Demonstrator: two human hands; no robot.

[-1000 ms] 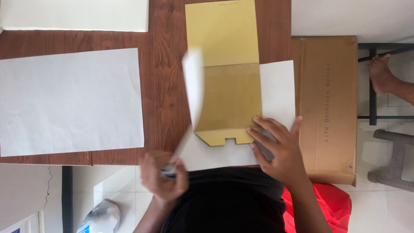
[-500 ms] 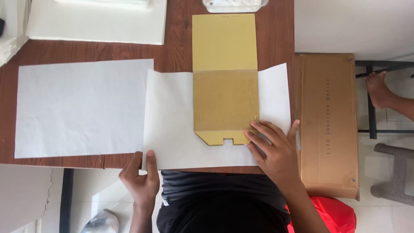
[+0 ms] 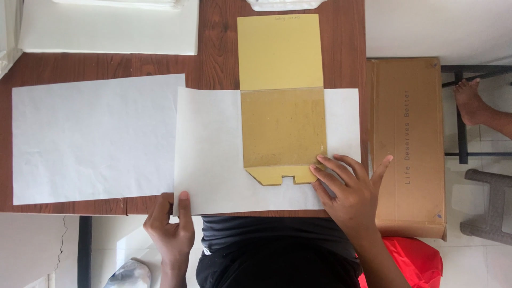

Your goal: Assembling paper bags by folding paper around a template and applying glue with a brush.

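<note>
left hand (image 3: 169,230): placed at the table's near edge; near-left corner of the white sheet (image 3: 210,154) is pinched, thumb on top, fingers hidden beneath. Likely held so the sheet is kept squared to the edge.
right hand (image 3: 349,193): laid flat and open, nothing gripped; fingertips (image 3: 319,160) pressed on the near-right corner of the yellow card (image 3: 282,114), palm on the sheet. Card judged pinned this way so it cannot slide.
white sheet: spread flat at the near edge, right of centre; its near margin overhangs the edge slightly.
yellow card: laid on the sheet's middle, notched tab toward the person; darker folded panel is over the sheet, paler far panel extends past it onto bare wood table (image 3: 216,58).
second white sheet (image 3: 96,138): flat at the left, its right edge overlapped by the first sheet.
cardboard box (image 3: 408,146): set against the table's right edge, untouched.
far edge: white board (image 3: 106,32) at the far-left corner.
change vs. half a second ago: layout unchanged; left thumb now seen on the sheet corner, right hand unmoved.
change vs. a second ago: the sheet's left half, then lifted, is now flattened.
</note>
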